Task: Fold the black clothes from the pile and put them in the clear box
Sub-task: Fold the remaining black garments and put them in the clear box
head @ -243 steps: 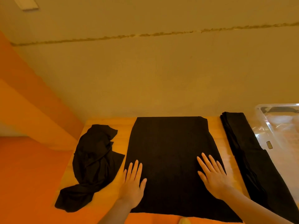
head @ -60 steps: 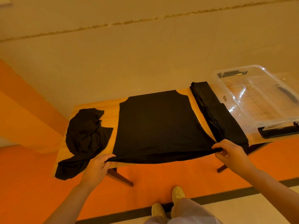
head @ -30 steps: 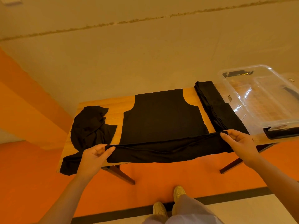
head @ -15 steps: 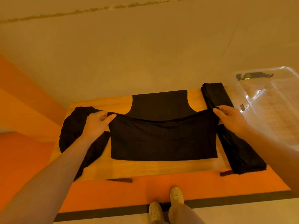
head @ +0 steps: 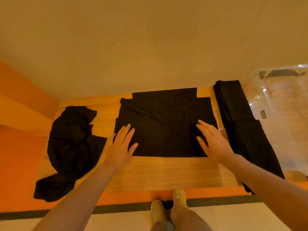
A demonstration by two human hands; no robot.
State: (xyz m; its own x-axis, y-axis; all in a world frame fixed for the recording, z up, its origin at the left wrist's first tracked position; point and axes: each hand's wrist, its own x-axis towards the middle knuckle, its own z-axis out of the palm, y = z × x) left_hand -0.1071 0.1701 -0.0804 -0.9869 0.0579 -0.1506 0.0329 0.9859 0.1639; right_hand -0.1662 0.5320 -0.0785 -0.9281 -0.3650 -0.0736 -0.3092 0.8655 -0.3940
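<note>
Black fabric, head view, item one: the shirt (head: 165, 125) you are folding lies in the middle of the wooden table (head: 166, 172), its near half doubled over the far half, with a narrower strip of the lower layer showing past the fold's far edge. Diagonal wrinkles run across the upper left of the top layer.

Item two: your left hand (head: 122, 144), fingers straight and spread, lies flat over the shirt's near left corner, partly on the bare wood. Your right hand (head: 211, 140), also flat with fingers straight, is over the near right edge; it is blurred, so firm contact cannot be confirmed.

Item three: a crumpled pile (head: 71, 147) of black clothes at the table's left end, a tail hanging off the near edge.

Item four: a folded stack (head: 241, 127) of black clothes to the right, just beside the clear box (head: 283, 117), which looks empty so far.

Risks, as a judgement: smoothing outward with flat palms may drag the top layer off square and set those wrinkles into the next fold. The pile's hanging tail could pull it off the table if brushed. The stack's near end overhangs the table edge and might slide off.
</note>
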